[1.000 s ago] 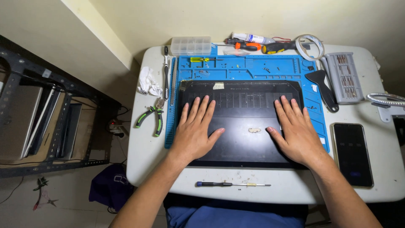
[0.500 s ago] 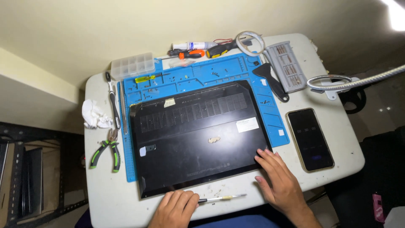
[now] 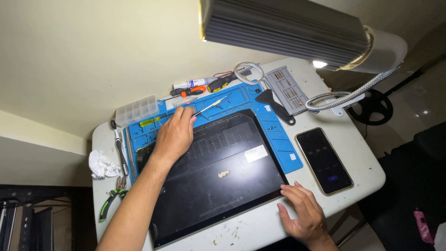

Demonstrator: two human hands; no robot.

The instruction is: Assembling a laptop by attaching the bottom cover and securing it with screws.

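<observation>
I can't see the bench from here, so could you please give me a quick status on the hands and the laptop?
Left hand holding a thin screwdriver over the blue mat. Right hand flat on the table by the laptop corner. Laptop bottom-up on the mat. Nothing blocking.

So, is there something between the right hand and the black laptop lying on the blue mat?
Nothing visible. The right hand lies flat on the white table, just off the near right corner of the laptop, with only bare tabletop between them. The left hand is at the laptop's far edge, holding a thin screwdriver.
</observation>
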